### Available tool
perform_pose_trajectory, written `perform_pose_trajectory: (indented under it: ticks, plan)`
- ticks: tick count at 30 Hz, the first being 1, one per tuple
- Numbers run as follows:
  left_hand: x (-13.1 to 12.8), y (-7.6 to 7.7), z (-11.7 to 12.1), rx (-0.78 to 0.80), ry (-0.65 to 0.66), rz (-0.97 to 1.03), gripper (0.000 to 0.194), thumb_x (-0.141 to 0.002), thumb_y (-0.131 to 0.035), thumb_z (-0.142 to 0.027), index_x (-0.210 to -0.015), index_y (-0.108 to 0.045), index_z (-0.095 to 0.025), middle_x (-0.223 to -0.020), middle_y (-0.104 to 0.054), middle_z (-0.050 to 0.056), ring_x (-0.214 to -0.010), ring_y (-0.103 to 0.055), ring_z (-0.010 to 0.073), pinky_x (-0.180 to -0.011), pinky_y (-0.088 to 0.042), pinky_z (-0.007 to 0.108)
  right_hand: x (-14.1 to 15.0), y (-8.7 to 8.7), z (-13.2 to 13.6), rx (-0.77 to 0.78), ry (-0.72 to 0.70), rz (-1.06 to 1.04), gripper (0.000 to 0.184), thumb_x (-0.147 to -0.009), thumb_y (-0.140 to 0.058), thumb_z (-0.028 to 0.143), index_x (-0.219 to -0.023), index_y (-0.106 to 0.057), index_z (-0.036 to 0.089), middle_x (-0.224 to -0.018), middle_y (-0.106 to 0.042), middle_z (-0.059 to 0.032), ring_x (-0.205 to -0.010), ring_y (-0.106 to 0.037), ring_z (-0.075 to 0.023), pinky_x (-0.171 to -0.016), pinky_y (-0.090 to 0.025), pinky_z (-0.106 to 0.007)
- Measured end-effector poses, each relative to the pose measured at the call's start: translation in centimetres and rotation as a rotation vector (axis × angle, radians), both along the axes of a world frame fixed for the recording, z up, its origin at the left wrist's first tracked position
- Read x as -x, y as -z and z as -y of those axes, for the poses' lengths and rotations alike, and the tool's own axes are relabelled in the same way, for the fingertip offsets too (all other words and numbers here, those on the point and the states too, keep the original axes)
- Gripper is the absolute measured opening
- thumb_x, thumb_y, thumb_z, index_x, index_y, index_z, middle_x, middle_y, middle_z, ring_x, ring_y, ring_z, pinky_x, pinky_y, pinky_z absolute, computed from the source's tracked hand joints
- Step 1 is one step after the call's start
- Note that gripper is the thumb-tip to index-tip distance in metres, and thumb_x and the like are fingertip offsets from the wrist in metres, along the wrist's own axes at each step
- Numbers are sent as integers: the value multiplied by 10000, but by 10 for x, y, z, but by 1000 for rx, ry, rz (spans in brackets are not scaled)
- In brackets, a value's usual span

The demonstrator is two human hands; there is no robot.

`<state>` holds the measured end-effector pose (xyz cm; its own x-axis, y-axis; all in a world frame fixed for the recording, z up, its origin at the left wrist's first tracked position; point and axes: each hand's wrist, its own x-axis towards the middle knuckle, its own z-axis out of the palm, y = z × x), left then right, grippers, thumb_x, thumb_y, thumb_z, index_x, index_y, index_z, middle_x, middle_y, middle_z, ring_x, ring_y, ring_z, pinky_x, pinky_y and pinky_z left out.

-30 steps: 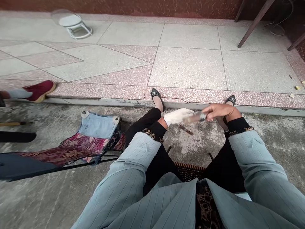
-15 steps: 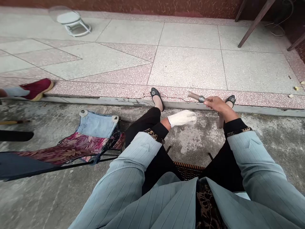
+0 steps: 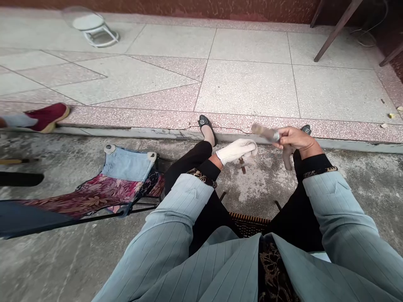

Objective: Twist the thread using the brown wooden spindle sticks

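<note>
My left hand [image 3: 237, 151], in a white knit glove, is closed with its fingers curled around something I cannot make out. Just below the fingertips shows a small brown piece [image 3: 242, 166], blurred; whether it hangs from the glove or is apart from it I cannot tell. My bare right hand [image 3: 294, 139] grips a short tool with a wire-bound shaft [image 3: 267, 133], blurred by motion. Its stubby end points left toward the glove, and a curved greyish part [image 3: 286, 157] extends below my hand. The two hands are apart, above the concrete between my knees.
A folding seat [image 3: 122, 163] with denim and floral cloth stands to my left. Beyond it is another person's red shoe [image 3: 47, 116] on the tiled step [image 3: 245, 88]. A white stool [image 3: 94, 29] stands farther back, and wooden legs [image 3: 336, 31] rise at upper right.
My right hand has shifted slightly right and turned the tool, bringing its curved part into clearer view. My left hand has risen a little and curled its fingers; the brown piece now shows below.
</note>
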<state>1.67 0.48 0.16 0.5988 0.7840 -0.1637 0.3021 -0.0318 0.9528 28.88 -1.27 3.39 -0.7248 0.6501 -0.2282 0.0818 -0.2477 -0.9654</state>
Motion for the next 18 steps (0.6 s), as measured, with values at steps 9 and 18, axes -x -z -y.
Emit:
perform_pose_trajectory:
  ticks: [9, 18]
  plan:
    - [-9, -6, 8, 93, 311, -82, 252, -829, -669, -402, -733, -620, -174, -560, -563, -8, -546, -549, 107, -549, -407, 226, -5, 16, -13, 20, 826, 115, 441, -629, -862, 479, -850, -638, 170, -673, -589, 0, -543, -496, -95, -503, -427, -226]
    - [-4, -14, 5, -28, 267, -108, 211, -834, -630, -353, -741, -640, -164, -624, -585, -2, -600, -551, 108, -573, -381, 217, 7, 25, -17, -205, 377, 1022, 301, -745, -771, 340, -1007, -766, 191, -823, -696, -68, -686, -600, -182, -648, -430, -303]
